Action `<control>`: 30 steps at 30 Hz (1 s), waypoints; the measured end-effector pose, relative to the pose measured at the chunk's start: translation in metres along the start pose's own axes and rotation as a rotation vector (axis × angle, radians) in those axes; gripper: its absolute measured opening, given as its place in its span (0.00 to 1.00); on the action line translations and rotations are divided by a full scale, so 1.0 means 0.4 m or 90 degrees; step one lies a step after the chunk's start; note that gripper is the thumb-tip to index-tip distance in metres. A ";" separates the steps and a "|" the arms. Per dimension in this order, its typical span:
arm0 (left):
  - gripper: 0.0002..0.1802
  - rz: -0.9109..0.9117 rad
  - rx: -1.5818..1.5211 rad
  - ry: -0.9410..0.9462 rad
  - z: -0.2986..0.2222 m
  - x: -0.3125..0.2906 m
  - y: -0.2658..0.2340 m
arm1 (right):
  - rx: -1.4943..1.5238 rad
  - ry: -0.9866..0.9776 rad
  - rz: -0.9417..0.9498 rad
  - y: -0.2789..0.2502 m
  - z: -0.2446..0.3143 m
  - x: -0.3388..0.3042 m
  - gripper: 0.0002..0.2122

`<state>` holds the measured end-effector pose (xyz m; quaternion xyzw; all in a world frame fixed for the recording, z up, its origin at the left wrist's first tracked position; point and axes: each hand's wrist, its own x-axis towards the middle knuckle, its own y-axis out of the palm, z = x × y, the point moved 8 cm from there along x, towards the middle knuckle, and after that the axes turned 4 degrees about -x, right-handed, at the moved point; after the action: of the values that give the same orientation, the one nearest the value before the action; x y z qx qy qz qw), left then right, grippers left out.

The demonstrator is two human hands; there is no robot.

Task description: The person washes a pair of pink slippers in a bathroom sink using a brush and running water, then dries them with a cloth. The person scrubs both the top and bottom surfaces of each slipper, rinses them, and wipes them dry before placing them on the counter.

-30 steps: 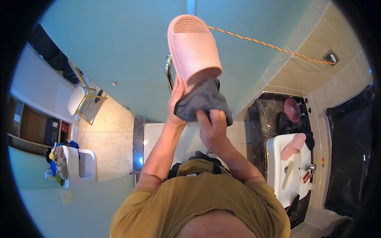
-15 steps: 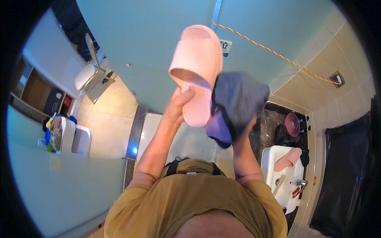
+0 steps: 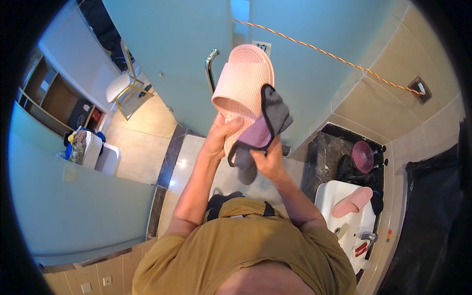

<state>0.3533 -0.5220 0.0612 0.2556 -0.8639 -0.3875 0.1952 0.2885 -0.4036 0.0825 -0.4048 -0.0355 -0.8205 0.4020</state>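
A pink slide slipper is held up in front of me, toe end away from me. Near its heel, my left hand grips it with the thumb over the footbed. My right hand is closed on a grey and purple cloth with black edging. The cloth lies against the slipper's right side, and part of it hangs below the heel. My right fingers are mostly hidden behind the cloth.
A second pink slipper lies in the white sink at right, near the tap. Beyond it sits a purple basin. Frosted glass doors with a metal handle stand ahead. A chair is at far left.
The cloth has swung in from the right and now rests against the slipper. The slipper has come slightly lower, and my right hand has moved left toward it.
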 end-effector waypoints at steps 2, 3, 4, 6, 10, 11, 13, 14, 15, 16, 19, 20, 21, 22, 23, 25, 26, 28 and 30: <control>0.35 0.024 -0.033 -0.036 0.035 -0.029 0.004 | -0.071 -0.068 -0.072 -0.062 0.030 0.037 0.27; 0.35 0.062 -0.038 -0.081 0.071 -0.044 0.003 | -0.003 -0.050 -0.118 -0.093 -0.001 0.041 0.25; 0.35 0.096 -0.045 -0.124 0.095 -0.064 0.025 | 0.067 -0.032 -0.161 -0.119 -0.028 0.051 0.23; 0.34 0.117 -0.136 -0.197 0.129 -0.108 0.093 | 0.197 0.035 -0.144 -0.179 -0.084 0.093 0.17; 0.27 0.266 -0.340 -0.309 0.224 -0.143 0.135 | 0.423 0.155 -0.141 -0.174 -0.153 0.049 0.17; 0.26 0.389 -0.411 -0.347 0.229 -0.156 0.170 | 0.444 0.169 -0.137 -0.170 -0.160 0.033 0.17; 0.25 0.353 -0.445 -0.382 0.246 -0.159 0.178 | 0.481 0.189 -0.132 -0.161 -0.183 0.003 0.18; 0.25 0.335 -0.462 -0.400 0.251 -0.159 0.184 | 0.490 0.190 -0.129 -0.160 -0.197 0.003 0.18; 0.25 0.369 -0.378 -0.380 0.251 -0.160 0.197 | 0.484 0.195 -0.136 -0.166 -0.192 0.008 0.18; 0.26 0.319 -0.265 -0.353 0.265 -0.150 0.172 | 0.462 0.193 -0.145 -0.174 -0.187 0.017 0.18; 0.33 0.166 0.041 -0.305 0.290 -0.119 0.002 | 0.250 0.186 -0.215 -0.230 -0.091 0.092 0.10; 0.36 0.128 0.039 -0.324 0.287 -0.119 -0.039 | 0.138 0.139 -0.196 -0.242 -0.084 0.119 0.07; 0.38 0.086 0.038 -0.310 0.258 -0.131 -0.020 | 0.022 0.093 -0.189 -0.258 -0.083 0.141 0.05; 0.40 0.045 0.037 -0.293 0.228 -0.142 0.004 | 0.037 0.171 -0.194 -0.265 -0.103 0.140 0.05; 0.40 0.055 0.138 -0.209 0.205 -0.130 0.008 | 0.053 0.250 -0.199 -0.274 -0.116 0.138 0.05; 0.40 0.068 0.340 -0.034 0.152 -0.127 0.031 | 0.054 0.317 -0.216 -0.278 -0.140 0.129 0.05; 0.40 0.081 0.431 -0.033 0.151 -0.129 0.047 | 0.036 0.306 -0.233 -0.281 -0.156 0.128 0.06; 0.39 0.107 0.609 -0.026 0.147 -0.122 0.094 | 0.100 0.288 -0.275 -0.292 -0.166 0.125 0.08; 0.37 0.079 0.497 -0.072 0.160 -0.113 0.063 | 0.266 0.277 -0.330 -0.309 -0.163 0.119 0.10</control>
<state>0.3475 -0.4445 0.0345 0.2360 -0.9695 -0.0309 0.0589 0.1453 -0.3752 0.1051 -0.1085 -0.2168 -0.9365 0.2535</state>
